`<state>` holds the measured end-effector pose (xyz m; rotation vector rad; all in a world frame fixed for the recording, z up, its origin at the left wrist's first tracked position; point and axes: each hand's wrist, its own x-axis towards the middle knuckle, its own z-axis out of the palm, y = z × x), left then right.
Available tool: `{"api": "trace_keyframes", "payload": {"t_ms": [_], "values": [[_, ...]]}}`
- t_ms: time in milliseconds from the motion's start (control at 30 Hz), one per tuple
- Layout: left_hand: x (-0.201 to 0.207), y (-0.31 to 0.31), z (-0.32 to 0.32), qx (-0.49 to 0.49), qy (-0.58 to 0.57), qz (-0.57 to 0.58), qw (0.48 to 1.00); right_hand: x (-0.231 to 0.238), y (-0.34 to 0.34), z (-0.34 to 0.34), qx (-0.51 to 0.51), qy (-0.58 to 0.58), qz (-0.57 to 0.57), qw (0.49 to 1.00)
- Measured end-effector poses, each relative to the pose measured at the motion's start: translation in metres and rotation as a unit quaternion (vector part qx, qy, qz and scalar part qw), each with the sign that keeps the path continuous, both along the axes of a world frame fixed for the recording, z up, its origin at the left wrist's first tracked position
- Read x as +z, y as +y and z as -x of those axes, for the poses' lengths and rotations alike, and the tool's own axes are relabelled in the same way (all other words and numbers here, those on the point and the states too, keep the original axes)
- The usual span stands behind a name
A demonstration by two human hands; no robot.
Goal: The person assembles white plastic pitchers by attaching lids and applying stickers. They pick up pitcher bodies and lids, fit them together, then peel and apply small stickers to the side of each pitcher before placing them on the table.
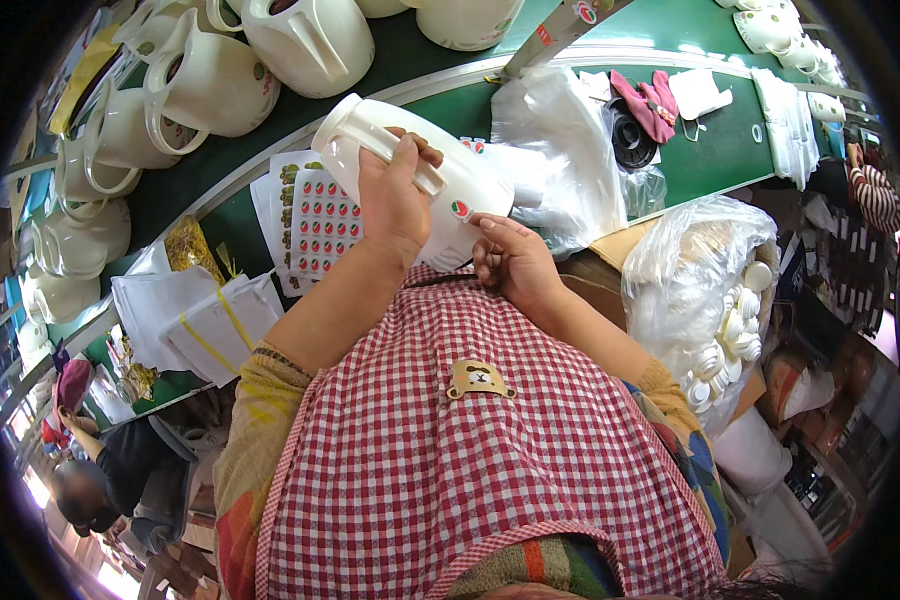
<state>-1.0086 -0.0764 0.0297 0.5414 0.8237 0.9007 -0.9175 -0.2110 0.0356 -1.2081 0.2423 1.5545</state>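
Note:
A cream-white plastic jug (370, 122) lies tilted in front of me. My left hand (395, 195) is closed around its handle. A small round red-and-green sticker (461, 209) shows on the jug's side near its lower end. The fingertips of my right hand (515, 258) are at the sticker's edge, with the other fingers curled in. Just left of the jug, a sheet of similar round stickers (317, 225) lies on the green table, overlapping another sheet with green designs (287, 205).
Several white jugs (215, 85) stand along the green conveyor at the back left. Clear plastic bags (550, 135), a black ring-shaped part (630, 135) and a pink cloth (650, 103) lie right. A bag-lined box (660, 300) holds white caps. Tied papers (215, 330) lie left; another person (125, 475) sits beyond.

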Motion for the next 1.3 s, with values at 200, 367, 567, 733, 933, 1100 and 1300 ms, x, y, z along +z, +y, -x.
{"api": "trace_keyframes", "payload": {"t_ms": [200, 367, 567, 733, 933, 1100, 1300], "values": [[-0.007, -0.001, 0.0, -0.014, -0.012, -0.033, 0.999, 0.02, 0.008, 0.005, 0.03, -0.063, 0.034, 0.997], [-0.005, -0.004, -0.002, -0.014, 0.0, -0.03, 0.999, 0.042, 0.006, 0.003, 0.103, -0.044, 0.039, 0.993], [-0.003, -0.009, -0.002, -0.024, 0.005, -0.045, 0.999, 0.047, -0.005, -0.004, 0.165, -0.074, 0.051, 0.982], [-0.004, -0.013, -0.003, -0.033, 0.0, -0.046, 0.998, 0.035, -0.013, 0.002, 0.466, -0.642, 0.016, 0.609], [0.014, -0.027, 0.003, -0.118, 0.025, -0.076, 0.99, 0.03, -0.05, -0.03, 0.38, -0.694, -0.008, 0.611], [0.062, -0.056, -0.004, -0.512, 0.076, -0.227, 0.825, 0.079, -0.053, -0.056, 0.062, -0.286, -0.126, 0.948], [0.065, -0.066, -0.076, -0.553, 0.167, -0.609, 0.543, 0.087, -0.06, -0.06, -0.201, -0.406, -0.077, 0.888]]}}
